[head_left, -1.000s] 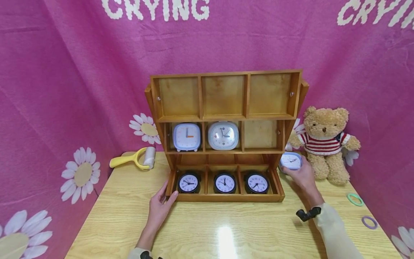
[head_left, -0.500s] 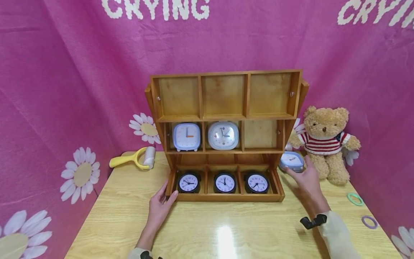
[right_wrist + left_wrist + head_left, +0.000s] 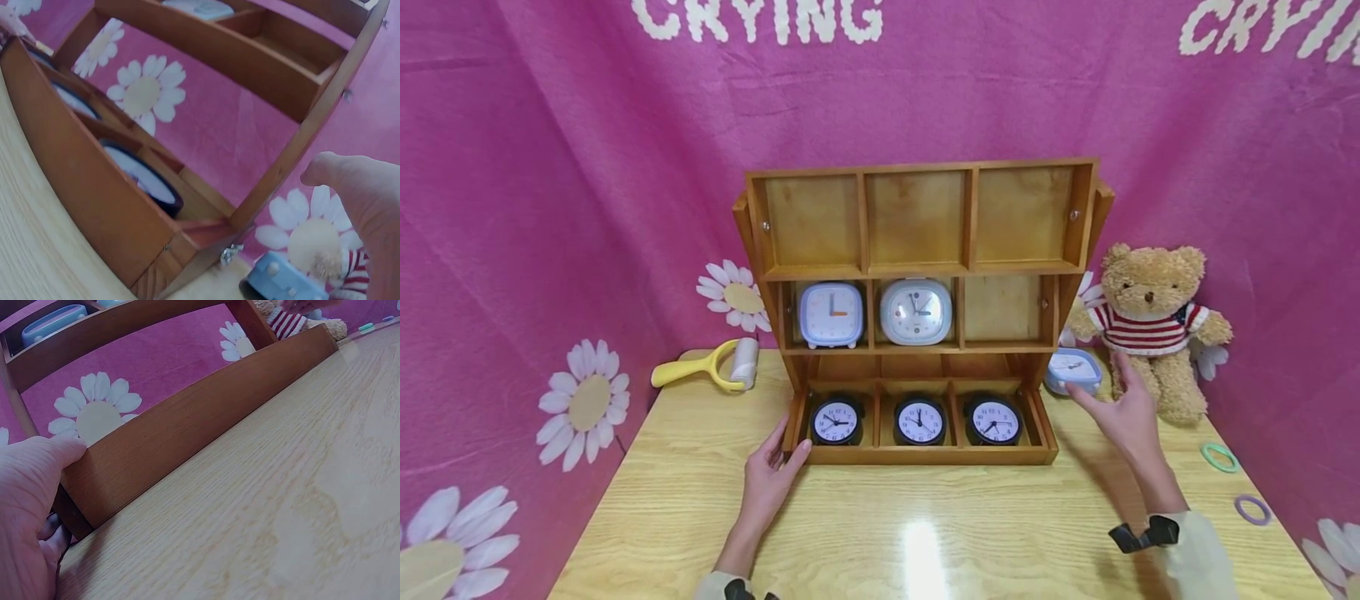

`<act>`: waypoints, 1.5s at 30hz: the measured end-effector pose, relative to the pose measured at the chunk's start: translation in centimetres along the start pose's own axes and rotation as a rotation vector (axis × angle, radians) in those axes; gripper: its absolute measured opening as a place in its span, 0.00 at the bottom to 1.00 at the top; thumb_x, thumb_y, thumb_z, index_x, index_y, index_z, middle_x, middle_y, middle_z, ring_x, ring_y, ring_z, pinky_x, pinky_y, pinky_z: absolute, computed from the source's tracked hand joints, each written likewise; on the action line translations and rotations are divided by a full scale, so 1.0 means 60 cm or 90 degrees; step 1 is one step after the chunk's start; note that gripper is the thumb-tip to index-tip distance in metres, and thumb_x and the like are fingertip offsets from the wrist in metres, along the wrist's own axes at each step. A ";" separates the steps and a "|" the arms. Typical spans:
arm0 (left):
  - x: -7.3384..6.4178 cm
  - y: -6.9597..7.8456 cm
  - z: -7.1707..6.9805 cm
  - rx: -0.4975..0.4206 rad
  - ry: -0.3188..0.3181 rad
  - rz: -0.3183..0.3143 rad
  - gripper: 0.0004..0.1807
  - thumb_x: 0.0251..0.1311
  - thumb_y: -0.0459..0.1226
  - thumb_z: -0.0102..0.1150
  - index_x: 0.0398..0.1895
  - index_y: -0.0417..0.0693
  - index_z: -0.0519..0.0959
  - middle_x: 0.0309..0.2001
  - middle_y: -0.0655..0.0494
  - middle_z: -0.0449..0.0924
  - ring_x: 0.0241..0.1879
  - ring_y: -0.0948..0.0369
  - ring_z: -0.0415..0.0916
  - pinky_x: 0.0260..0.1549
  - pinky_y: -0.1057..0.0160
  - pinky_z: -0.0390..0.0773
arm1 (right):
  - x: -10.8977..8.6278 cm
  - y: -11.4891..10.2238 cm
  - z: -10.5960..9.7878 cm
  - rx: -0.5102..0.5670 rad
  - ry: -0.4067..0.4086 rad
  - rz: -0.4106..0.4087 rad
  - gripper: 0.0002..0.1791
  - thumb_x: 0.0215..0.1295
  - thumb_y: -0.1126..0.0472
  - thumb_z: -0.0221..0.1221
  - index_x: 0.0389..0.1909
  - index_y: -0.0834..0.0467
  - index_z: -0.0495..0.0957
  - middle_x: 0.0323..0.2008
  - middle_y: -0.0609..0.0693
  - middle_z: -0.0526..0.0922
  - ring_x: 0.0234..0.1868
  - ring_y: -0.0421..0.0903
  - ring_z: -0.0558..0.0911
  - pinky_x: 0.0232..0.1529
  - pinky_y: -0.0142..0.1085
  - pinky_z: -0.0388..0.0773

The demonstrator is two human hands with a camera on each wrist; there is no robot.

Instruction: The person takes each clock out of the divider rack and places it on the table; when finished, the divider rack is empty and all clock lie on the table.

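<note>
At the lower left corner of a wooden shelf (image 3: 925, 456), my left hand (image 3: 766, 475) grips the frame, its thumb (image 3: 65, 450) on the front board and its fingers round the side. My right hand (image 3: 1131, 412) is spread with nothing in it, just right of a blue alarm clock (image 3: 1073, 371). That clock stands on the table beside the shelf's right side and shows near the thumb in the right wrist view. Several black round clocks (image 3: 920, 422) sit in the bottom row. The middle row holds a lilac-blue clock (image 3: 832, 314) at left and a pale grey-blue clock (image 3: 916, 312) in the centre.
A teddy bear (image 3: 1150, 333) in a striped sweater sits behind my right hand. A green ring (image 3: 1220, 457) and a purple ring (image 3: 1252, 509) lie at the table's right edge. At the back left lies a yellow-handled roller (image 3: 700, 367). Pink floral cloth surrounds the table (image 3: 850, 533).
My right hand has let go of the blue alarm clock and drawn back to the right and toward me. The clock now stands on the table; my left hand stays on the shelf.
</note>
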State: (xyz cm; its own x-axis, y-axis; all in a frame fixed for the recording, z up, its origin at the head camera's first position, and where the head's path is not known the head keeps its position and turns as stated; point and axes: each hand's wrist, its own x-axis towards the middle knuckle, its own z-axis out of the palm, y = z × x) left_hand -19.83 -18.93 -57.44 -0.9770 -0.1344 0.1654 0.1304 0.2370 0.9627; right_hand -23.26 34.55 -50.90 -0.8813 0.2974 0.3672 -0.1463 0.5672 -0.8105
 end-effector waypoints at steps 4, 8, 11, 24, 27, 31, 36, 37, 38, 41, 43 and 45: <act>-0.001 0.002 0.000 0.000 -0.003 0.002 0.36 0.67 0.38 0.70 0.77 0.42 0.68 0.73 0.43 0.69 0.69 0.49 0.70 0.69 0.49 0.68 | -0.009 -0.020 -0.004 0.023 0.025 -0.008 0.53 0.56 0.60 0.78 0.80 0.63 0.60 0.75 0.66 0.67 0.74 0.65 0.66 0.75 0.58 0.62; 0.000 0.001 -0.001 -0.007 -0.005 -0.003 0.36 0.68 0.39 0.69 0.77 0.42 0.68 0.74 0.43 0.69 0.69 0.50 0.70 0.69 0.50 0.67 | -0.018 -0.042 -0.007 0.029 0.039 -0.013 0.53 0.56 0.61 0.77 0.80 0.60 0.61 0.75 0.64 0.68 0.74 0.63 0.68 0.76 0.45 0.64; 0.000 0.001 -0.001 -0.010 -0.006 -0.006 0.36 0.68 0.39 0.69 0.77 0.42 0.68 0.73 0.42 0.69 0.69 0.50 0.70 0.69 0.50 0.67 | -0.024 -0.061 -0.009 0.040 0.050 -0.024 0.53 0.55 0.64 0.77 0.80 0.57 0.61 0.75 0.62 0.69 0.74 0.60 0.69 0.75 0.32 0.63; 0.000 0.000 0.002 -0.013 -0.007 -0.021 0.37 0.68 0.39 0.69 0.77 0.41 0.67 0.74 0.41 0.68 0.70 0.48 0.68 0.70 0.49 0.65 | -0.047 -0.160 0.008 0.130 0.135 -0.205 0.50 0.39 0.84 0.74 0.71 0.70 0.71 0.63 0.63 0.78 0.64 0.32 0.76 0.68 0.25 0.70; 0.000 0.000 0.001 -0.013 -0.004 -0.019 0.37 0.68 0.39 0.70 0.77 0.41 0.68 0.74 0.41 0.68 0.70 0.48 0.69 0.70 0.49 0.65 | -0.059 -0.202 0.014 0.147 0.132 -0.241 0.49 0.39 0.86 0.72 0.69 0.77 0.69 0.61 0.68 0.77 0.63 0.31 0.76 0.66 0.24 0.71; 0.000 0.000 0.001 -0.013 0.001 -0.021 0.37 0.67 0.38 0.70 0.77 0.41 0.68 0.74 0.42 0.68 0.70 0.49 0.69 0.70 0.49 0.66 | -0.070 -0.235 0.026 0.172 0.111 -0.257 0.48 0.40 0.84 0.71 0.70 0.77 0.67 0.62 0.76 0.75 0.65 0.36 0.76 0.67 0.24 0.70; 0.001 0.000 0.000 0.000 0.004 -0.023 0.37 0.67 0.39 0.70 0.77 0.41 0.68 0.75 0.43 0.67 0.71 0.48 0.67 0.70 0.48 0.66 | -0.076 -0.263 0.045 0.165 0.083 -0.259 0.47 0.42 0.82 0.73 0.69 0.77 0.68 0.64 0.75 0.75 0.68 0.51 0.76 0.69 0.27 0.70; 0.001 0.000 0.000 0.002 0.005 -0.024 0.37 0.67 0.39 0.70 0.77 0.41 0.68 0.75 0.44 0.67 0.71 0.48 0.67 0.70 0.47 0.66 | -0.076 -0.266 0.049 0.165 0.077 -0.261 0.47 0.42 0.82 0.73 0.69 0.77 0.68 0.65 0.75 0.75 0.68 0.51 0.76 0.69 0.27 0.70; 0.001 0.000 0.000 0.002 0.005 -0.024 0.37 0.67 0.39 0.70 0.77 0.41 0.68 0.75 0.43 0.67 0.71 0.48 0.67 0.70 0.47 0.66 | -0.077 -0.269 0.054 0.164 0.070 -0.264 0.47 0.42 0.82 0.74 0.69 0.77 0.68 0.65 0.74 0.75 0.68 0.49 0.76 0.69 0.27 0.70; 0.001 -0.001 0.001 0.002 0.006 -0.022 0.37 0.67 0.39 0.70 0.77 0.42 0.68 0.75 0.43 0.67 0.71 0.48 0.67 0.70 0.48 0.66 | -0.072 -0.262 0.071 0.170 0.040 -0.268 0.48 0.43 0.82 0.74 0.70 0.77 0.67 0.67 0.72 0.74 0.69 0.39 0.74 0.70 0.27 0.68; 0.001 -0.001 0.001 0.002 0.006 -0.022 0.37 0.67 0.39 0.70 0.77 0.42 0.68 0.75 0.43 0.67 0.71 0.48 0.67 0.70 0.48 0.66 | -0.069 -0.255 0.082 0.164 0.020 -0.264 0.49 0.44 0.82 0.75 0.72 0.74 0.67 0.68 0.70 0.74 0.69 0.35 0.73 0.69 0.26 0.68; 0.000 0.000 0.001 0.003 0.007 -0.021 0.37 0.67 0.39 0.70 0.77 0.42 0.68 0.75 0.43 0.67 0.71 0.48 0.66 0.70 0.48 0.66 | -0.065 -0.249 0.094 0.164 -0.002 -0.260 0.49 0.45 0.80 0.75 0.73 0.71 0.67 0.68 0.68 0.74 0.69 0.38 0.74 0.69 0.25 0.68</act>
State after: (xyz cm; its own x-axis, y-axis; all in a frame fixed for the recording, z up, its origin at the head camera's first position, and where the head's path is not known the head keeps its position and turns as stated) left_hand -19.86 -18.90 -57.42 -0.9788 -0.1529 0.1359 0.0971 0.2375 0.9665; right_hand -20.18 20.58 -42.82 -0.7297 0.0870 0.6782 -0.5872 0.4283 -0.6868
